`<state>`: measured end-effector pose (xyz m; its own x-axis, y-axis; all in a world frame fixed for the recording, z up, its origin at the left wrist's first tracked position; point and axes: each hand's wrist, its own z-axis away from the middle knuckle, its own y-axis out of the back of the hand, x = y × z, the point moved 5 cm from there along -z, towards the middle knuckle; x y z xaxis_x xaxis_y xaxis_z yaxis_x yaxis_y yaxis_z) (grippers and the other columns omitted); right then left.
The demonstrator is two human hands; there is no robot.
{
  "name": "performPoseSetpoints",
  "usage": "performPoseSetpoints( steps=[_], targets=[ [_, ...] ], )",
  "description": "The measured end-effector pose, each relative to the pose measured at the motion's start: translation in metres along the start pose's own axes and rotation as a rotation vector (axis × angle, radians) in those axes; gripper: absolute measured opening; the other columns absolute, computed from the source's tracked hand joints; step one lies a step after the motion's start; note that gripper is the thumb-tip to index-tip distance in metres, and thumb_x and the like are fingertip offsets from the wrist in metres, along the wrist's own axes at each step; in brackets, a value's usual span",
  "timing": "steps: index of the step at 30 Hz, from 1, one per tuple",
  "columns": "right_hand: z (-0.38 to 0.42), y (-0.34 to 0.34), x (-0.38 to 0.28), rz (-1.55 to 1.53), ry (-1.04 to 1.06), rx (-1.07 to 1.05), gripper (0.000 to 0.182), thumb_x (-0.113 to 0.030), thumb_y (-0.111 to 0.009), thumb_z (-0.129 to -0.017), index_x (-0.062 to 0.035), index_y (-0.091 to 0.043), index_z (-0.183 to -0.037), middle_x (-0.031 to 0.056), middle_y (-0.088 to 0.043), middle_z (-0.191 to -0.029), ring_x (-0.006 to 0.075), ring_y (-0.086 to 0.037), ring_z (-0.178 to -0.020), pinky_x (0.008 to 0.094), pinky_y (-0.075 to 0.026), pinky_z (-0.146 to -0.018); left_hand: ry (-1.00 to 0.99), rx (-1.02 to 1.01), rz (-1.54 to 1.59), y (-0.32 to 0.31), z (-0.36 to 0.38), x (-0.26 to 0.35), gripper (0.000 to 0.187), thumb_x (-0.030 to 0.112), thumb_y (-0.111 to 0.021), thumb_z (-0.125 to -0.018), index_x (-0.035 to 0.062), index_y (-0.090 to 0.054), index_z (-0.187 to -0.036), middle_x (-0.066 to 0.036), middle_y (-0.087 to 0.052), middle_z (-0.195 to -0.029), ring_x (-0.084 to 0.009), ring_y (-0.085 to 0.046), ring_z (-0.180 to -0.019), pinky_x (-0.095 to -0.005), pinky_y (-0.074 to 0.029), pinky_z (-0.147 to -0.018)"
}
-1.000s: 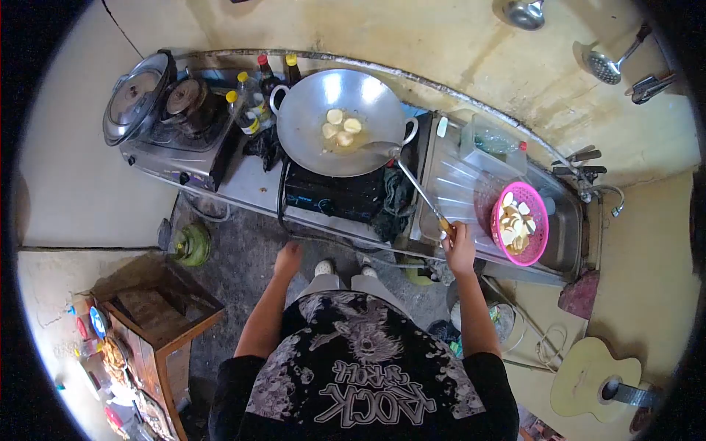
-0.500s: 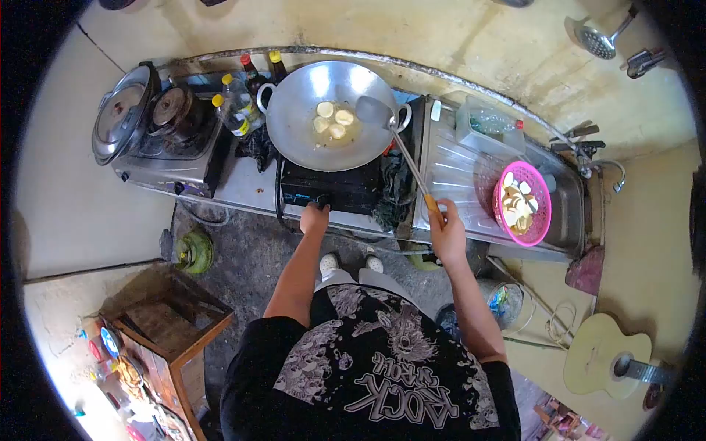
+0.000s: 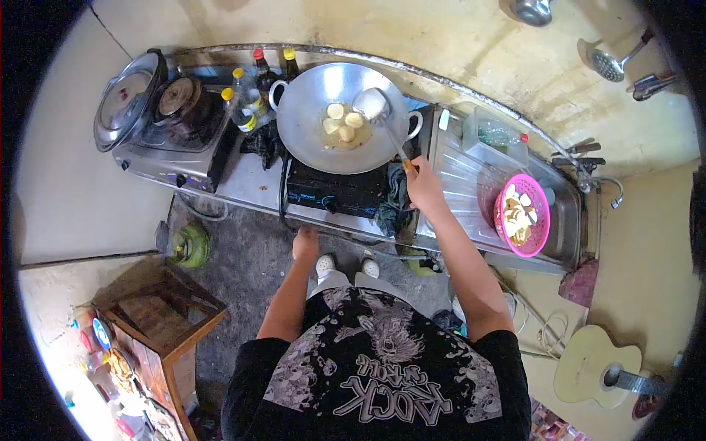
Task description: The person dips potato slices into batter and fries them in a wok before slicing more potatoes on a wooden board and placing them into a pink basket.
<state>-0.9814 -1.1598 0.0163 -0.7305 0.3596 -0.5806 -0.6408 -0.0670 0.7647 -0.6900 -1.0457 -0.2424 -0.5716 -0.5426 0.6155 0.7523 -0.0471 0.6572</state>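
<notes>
My right hand (image 3: 424, 184) is closed round the wooden handle of a metal spatula (image 3: 393, 136). The spatula's broad blade rests against the right inner wall of a large silver wok (image 3: 309, 147). Several pale round slices (image 3: 335, 111) lie in a little oil at the bottom of the wok. Under the wok is a black gas stove (image 3: 338, 198) with a knob (image 3: 329, 203) at its front. My left hand (image 3: 305, 242) hangs just below the counter's front edge, its fingers curled in and nothing visible in them.
A pink basket (image 3: 543, 239) of cut pale pieces stands by the sink (image 3: 572, 242). To the left are bottles (image 3: 241, 110), a second stove (image 3: 165, 165) with a pot (image 3: 176, 103), and a green gas cylinder (image 3: 193, 246). A black cloth (image 3: 393, 209) lies beside the stove.
My left hand has left the stove knob and drawn back towards my body. My right hand has moved up and left with the spatula, whose blade has turned and looks brighter.
</notes>
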Motion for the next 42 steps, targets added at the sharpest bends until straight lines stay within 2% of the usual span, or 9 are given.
performPoseSetpoints(
  steps=[5, 11, 15, 18, 21, 31, 35, 39, 42],
  targets=[
    [-0.011, -0.014, 0.011, -0.31, -0.192, -0.301, 0.026, -0.022, -0.049, -0.09, -0.0062, -0.044, -0.11, 0.0069, -0.053, -0.068, 0.0151, -0.052, -0.052, 0.0328, -0.044, -0.038, 0.157, -0.156, -0.205, 0.012, 0.015, -0.089, 0.037, 0.032, -0.048, -0.081, 0.0044, -0.06, -0.103, -0.022, -0.062, -0.101, -0.0377, -0.059, -0.099, -0.0446, -0.047, -0.083],
    [-0.005, -0.012, 0.002, -0.342, -0.168, -0.403, 0.023, -0.023, -0.047, -0.092, -0.0093, -0.04, -0.11, 0.0039, -0.047, -0.065, 0.0108, -0.043, -0.046, 0.027, -0.036, -0.036, 0.122, -0.309, -0.453, -0.015, 0.018, -0.207, 0.041, 0.032, -0.045, -0.081, 0.0035, -0.06, -0.106, -0.023, -0.059, -0.109, -0.0378, -0.056, -0.104, -0.0458, -0.045, -0.088],
    [-0.003, -0.034, -0.008, -0.259, -0.107, -0.294, 0.021, -0.021, -0.045, -0.093, -0.0104, -0.039, -0.11, 0.0052, -0.046, -0.065, 0.0106, -0.041, -0.045, 0.0259, -0.033, -0.035, -0.067, -0.487, -0.684, -0.015, 0.034, -0.186, 0.044, 0.033, -0.043, -0.082, 0.0026, -0.06, -0.109, -0.021, -0.057, -0.115, -0.0375, -0.054, -0.108, -0.0461, -0.044, -0.091],
    [0.003, -0.047, -0.014, -0.487, -0.131, -0.369, 0.021, -0.021, -0.045, -0.093, -0.0107, -0.039, -0.11, 0.0053, -0.045, -0.065, 0.0104, -0.041, -0.045, 0.0259, -0.032, -0.035, 0.215, -0.397, -0.409, 0.019, 0.055, -0.138, 0.044, 0.033, -0.041, -0.083, 0.0038, -0.06, -0.11, -0.021, -0.057, -0.117, -0.0373, -0.054, -0.109, -0.0459, -0.044, -0.091],
    [0.01, -0.043, -0.008, -0.506, -0.186, -0.432, 0.021, -0.021, -0.045, -0.093, -0.0111, -0.039, -0.11, 0.0049, -0.045, -0.065, 0.0099, -0.04, -0.046, 0.0247, -0.03, -0.035, -0.028, -0.419, -0.58, -0.022, 0.024, -0.191, 0.043, 0.034, -0.041, -0.084, 0.0045, -0.061, -0.109, -0.021, -0.057, -0.116, -0.0372, -0.054, -0.109, -0.046, -0.044, -0.091],
    [0.003, -0.041, 0.003, -0.529, -0.211, -0.418, 0.021, -0.022, -0.046, -0.093, -0.0125, -0.043, -0.111, 0.0041, -0.046, -0.065, 0.0096, -0.039, -0.044, 0.0251, -0.028, -0.034, 0.148, -0.358, -0.416, -0.007, 0.05, -0.209, 0.044, 0.035, -0.043, -0.085, 0.0033, -0.059, -0.111, -0.021, -0.057, -0.116, -0.0372, -0.055, -0.107, -0.0456, -0.044, -0.092],
    [-0.017, -0.021, 0.016, -0.058, 0.11, -0.171, 0.027, -0.025, -0.049, -0.091, -0.0029, -0.049, -0.106, 0.0184, -0.062, -0.075, 0.0291, -0.063, -0.059, 0.0387, -0.046, -0.054, -0.031, -0.459, -0.634, -0.028, 0.043, -0.24, 0.041, 0.032, -0.044, -0.085, 0.0028, -0.059, -0.11, -0.022, -0.056, -0.118, -0.0376, -0.054, -0.109, -0.0459, -0.043, -0.092],
    [-0.013, -0.007, 0.008, -0.133, 0.03, -0.277, 0.025, -0.024, -0.048, -0.091, -0.003, -0.048, -0.105, 0.012, -0.057, -0.068, 0.0212, -0.056, -0.049, 0.0344, -0.041, -0.042, 0.231, -0.338, -0.353, -0.003, 0.065, -0.216, 0.04, 0.029, -0.045, -0.083, 0.0008, -0.059, -0.108, -0.023, -0.055, -0.118, -0.0393, -0.054, -0.108, -0.0465, -0.043, -0.092],
    [0.001, -0.008, -0.011, -0.329, -0.113, -0.454, 0.022, -0.022, -0.045, -0.092, -0.0051, -0.045, -0.106, 0.0075, -0.051, -0.065, 0.0131, -0.046, -0.044, 0.0274, -0.033, -0.035, 0.097, -0.269, -0.329, -0.011, 0.065, -0.222, 0.042, 0.03, -0.045, -0.082, -0.0004, -0.058, -0.107, -0.024, -0.056, -0.115, -0.0402, -0.054, -0.107, -0.0467, -0.042, -0.092]
  ],
)
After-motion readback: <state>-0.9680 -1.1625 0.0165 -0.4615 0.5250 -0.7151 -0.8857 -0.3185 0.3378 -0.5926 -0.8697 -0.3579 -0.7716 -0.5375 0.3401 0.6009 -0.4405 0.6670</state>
